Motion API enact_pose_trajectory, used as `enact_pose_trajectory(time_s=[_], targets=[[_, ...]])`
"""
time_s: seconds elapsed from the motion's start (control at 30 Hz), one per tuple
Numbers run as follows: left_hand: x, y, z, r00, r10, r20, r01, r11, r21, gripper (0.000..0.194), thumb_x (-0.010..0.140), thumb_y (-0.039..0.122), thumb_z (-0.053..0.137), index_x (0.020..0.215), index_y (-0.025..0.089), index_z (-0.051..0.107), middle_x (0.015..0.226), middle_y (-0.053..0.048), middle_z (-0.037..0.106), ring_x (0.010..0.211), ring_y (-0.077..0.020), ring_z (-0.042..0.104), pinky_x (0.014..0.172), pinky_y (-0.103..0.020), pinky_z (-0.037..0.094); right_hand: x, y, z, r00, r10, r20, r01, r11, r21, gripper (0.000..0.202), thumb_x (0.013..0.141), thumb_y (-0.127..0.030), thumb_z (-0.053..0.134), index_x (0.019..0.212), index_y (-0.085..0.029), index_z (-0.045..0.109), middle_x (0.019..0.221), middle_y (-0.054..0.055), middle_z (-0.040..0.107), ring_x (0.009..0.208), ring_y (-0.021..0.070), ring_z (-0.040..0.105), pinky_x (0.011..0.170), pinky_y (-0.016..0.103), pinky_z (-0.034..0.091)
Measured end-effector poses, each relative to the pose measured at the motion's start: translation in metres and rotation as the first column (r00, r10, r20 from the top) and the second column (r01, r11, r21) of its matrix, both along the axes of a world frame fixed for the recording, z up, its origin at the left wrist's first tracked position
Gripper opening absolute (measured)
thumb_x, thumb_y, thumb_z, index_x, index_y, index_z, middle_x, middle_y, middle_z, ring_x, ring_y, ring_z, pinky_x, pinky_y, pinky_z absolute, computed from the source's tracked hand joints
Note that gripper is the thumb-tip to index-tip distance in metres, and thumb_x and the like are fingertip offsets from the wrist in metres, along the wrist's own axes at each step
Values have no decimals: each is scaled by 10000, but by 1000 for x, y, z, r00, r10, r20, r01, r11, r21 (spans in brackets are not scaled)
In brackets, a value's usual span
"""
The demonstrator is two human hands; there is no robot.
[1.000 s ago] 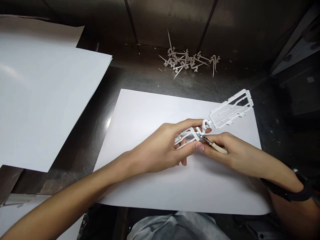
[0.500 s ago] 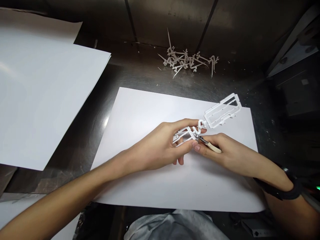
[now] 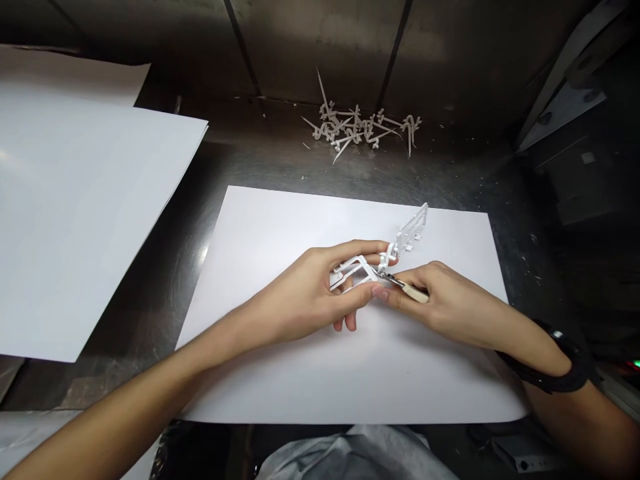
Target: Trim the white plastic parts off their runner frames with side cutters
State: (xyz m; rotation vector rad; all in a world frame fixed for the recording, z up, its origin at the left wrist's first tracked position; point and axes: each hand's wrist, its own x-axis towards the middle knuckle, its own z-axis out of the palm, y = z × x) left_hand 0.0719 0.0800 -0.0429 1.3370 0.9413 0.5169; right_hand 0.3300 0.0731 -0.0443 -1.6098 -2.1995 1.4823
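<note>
1. The white plastic moulded frame [image 3: 380, 257] runs from near-left to far-right over the white paper sheet [image 3: 280, 220].
2. The left hand [image 3: 313, 293] pinches its near-left end.
3. The right hand [image 3: 440, 300] is closed on the cream-handled cutter [image 3: 407, 288], whose tip meets the frame's middle.

A scuffed metal bench [image 3: 280, 160] carries a white sheet [image 3: 310, 360]. Left of that sheet lies a larger sheet [image 3: 75, 220]; behind it, a heap of plastic offcuts [image 3: 357, 127].
</note>
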Motion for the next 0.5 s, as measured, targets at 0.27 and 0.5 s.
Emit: enact_pose_trajectory(time_s=[0.27,0.5], targets=[[-7,7,3,989,-114,-93,112,993,-28,439,1063,402,718,1474,251,678,955,-24,800,585,-150,702,555,-234,529,20,15,24,972,-78,-223,170,886,431,159,1156,-365,667,1144,-233,754,884,-4,609,733,212,538,693,313,407],[-9,6,-4,965,16,-262,24,989,149,514,1136,571,548,1555,277,588,982,-31,772,676,-211,754,652,-307,567,19,33,-1,998,42,-44,-10,832,555,182,1102,-278,609,1132,-162,747,1018,48,702,854,245,617,740,342,409]])
